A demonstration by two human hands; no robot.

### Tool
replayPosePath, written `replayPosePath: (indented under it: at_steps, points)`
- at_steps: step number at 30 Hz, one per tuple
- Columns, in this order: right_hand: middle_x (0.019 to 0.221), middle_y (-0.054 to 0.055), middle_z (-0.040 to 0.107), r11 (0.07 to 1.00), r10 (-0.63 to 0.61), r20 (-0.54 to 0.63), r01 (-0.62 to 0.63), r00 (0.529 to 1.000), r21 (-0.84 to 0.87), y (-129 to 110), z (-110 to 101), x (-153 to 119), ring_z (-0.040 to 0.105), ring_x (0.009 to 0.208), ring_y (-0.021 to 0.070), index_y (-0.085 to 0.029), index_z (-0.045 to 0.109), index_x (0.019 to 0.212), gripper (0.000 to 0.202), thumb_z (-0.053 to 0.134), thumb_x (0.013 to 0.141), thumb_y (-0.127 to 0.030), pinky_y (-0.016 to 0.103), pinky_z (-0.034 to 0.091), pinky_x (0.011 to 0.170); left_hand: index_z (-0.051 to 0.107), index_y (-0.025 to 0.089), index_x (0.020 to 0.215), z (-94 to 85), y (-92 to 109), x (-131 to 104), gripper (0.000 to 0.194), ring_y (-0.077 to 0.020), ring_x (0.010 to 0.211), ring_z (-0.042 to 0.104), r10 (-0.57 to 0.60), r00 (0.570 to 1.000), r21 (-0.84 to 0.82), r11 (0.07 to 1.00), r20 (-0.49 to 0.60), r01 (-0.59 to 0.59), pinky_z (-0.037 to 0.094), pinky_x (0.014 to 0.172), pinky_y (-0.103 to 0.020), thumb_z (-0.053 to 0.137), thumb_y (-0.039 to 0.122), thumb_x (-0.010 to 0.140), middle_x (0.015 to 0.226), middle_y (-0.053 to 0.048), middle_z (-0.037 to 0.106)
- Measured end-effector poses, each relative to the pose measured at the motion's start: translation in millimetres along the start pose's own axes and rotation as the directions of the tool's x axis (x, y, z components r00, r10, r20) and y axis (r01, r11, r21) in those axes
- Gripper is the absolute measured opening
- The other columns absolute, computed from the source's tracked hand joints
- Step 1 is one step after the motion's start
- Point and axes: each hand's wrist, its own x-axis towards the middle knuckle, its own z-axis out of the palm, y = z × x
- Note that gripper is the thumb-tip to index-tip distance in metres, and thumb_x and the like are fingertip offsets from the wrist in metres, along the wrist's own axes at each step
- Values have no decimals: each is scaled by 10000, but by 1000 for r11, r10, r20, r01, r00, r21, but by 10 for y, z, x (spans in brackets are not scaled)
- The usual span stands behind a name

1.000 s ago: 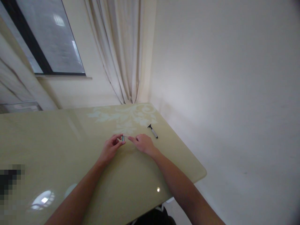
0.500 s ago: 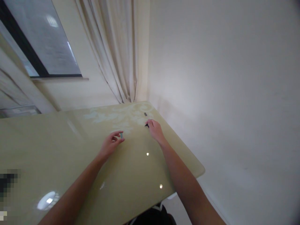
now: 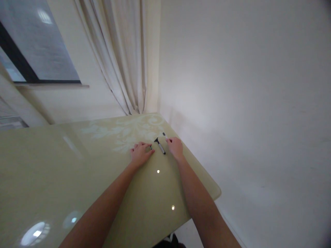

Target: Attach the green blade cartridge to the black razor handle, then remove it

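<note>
- Razor [image 3: 159,146]: a black-headed tool with a pale handle, lying flat on the glossy table between the two hands, head pointing away from the person.
- Left hand [image 3: 141,154] rests palm down just left of the razor, fingers loosely spread; a small dark piece [image 3: 150,147] sits at its fingertips, too small to identify.
- Right hand [image 3: 176,147] lies just right of the razor, fingers curled; a small dark-tipped item [image 3: 164,135] shows at its fingertips. Whether it grips it, I cannot tell.
- The yellow-green table [image 3: 77,172] bears a pale floral pattern.
- A cream curtain [image 3: 124,55] hangs in the corner, with a window [image 3: 36,44] to its left.
</note>
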Motion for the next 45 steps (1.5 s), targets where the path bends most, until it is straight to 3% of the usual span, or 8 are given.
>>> replayPosePath:
  at_steps: [6, 19, 24, 30, 34, 36, 40, 45]
  points:
    - [1023, 115, 792, 997, 36, -38, -38, 999, -70, 39, 76, 47, 716, 936, 238, -209, 824, 1009, 250, 650, 981, -387, 284, 456, 733, 734, 288, 1290, -40, -74, -79, 456, -385, 1236, 570, 32, 999, 46, 998, 15, -33, 388, 1036, -515, 666, 502, 893, 1325, -138, 665]
    - [1084, 158, 767, 981, 21, -53, -30, 998, -192, 60, 154, 86, 716, 984, 268, -194, 808, 1018, 230, 589, 957, -224, 307, 477, 751, 777, 284, 1204, -24, -33, -52, 387, -366, 1205, 613, -11, 1000, 12, 1000, -9, 11, 420, 1014, -490, 687, 485, 885, 1259, -135, 678]
    - [1109, 157, 748, 979, 1, -65, -14, 998, -204, 35, 113, 42, 704, 1013, 271, -189, 777, 1089, 226, 592, 986, -267, 319, 475, 783, 774, 270, 1214, -16, -27, -28, 412, -365, 1213, 617, -34, 999, -18, 999, -19, 33, 418, 1015, -483, 721, 477, 862, 1257, -143, 686]
    - [1124, 112, 721, 980, -136, -171, 108, 976, -167, -77, 65, -96, 663, 1030, 220, -202, 739, 1119, 218, 567, 1016, -287, 284, 435, 807, 752, 240, 1233, 18, -74, 11, 462, -310, 1094, 671, -42, 997, -130, 991, -64, 33, 435, 971, -434, 760, 471, 832, 1176, -125, 730]
    - [1063, 75, 717, 979, -195, -180, 181, 964, -95, -174, 95, -161, 647, 935, 185, -207, 734, 1044, 207, 541, 1031, -280, 266, 399, 748, 771, 189, 1050, 20, -114, 16, 301, -242, 907, 684, -51, 992, -256, 966, -115, 20, 470, 828, -356, 705, 418, 866, 1012, -99, 757]
    - [998, 57, 713, 961, -278, -156, 275, 948, -39, -205, 128, -170, 629, 869, 168, -203, 729, 980, 202, 557, 1029, -297, 259, 379, 720, 749, 171, 920, 6, -140, 2, 269, -212, 802, 664, -69, 987, -327, 945, -146, 17, 466, 741, -319, 634, 413, 899, 883, -79, 743]
    - [768, 9, 649, 873, -482, -55, 485, 874, 59, -215, 196, -156, 545, 714, 142, -186, 663, 773, 246, 622, 985, -307, 254, 324, 661, 675, 177, 823, -43, -187, -46, 383, -181, 644, 553, -116, 971, -433, 901, -209, 15, 395, 615, -291, 559, 534, 899, 658, -11, 602]
    - [624, -18, 539, 857, -511, 12, 508, 860, 81, -202, 212, -144, 430, 607, 123, -177, 548, 631, 309, 622, 924, -239, 266, 234, 599, 566, 210, 731, -143, -169, -180, 448, -169, 652, 487, -60, 981, -503, 864, -182, -40, 356, 624, -286, 456, 609, 901, 639, 18, 500]
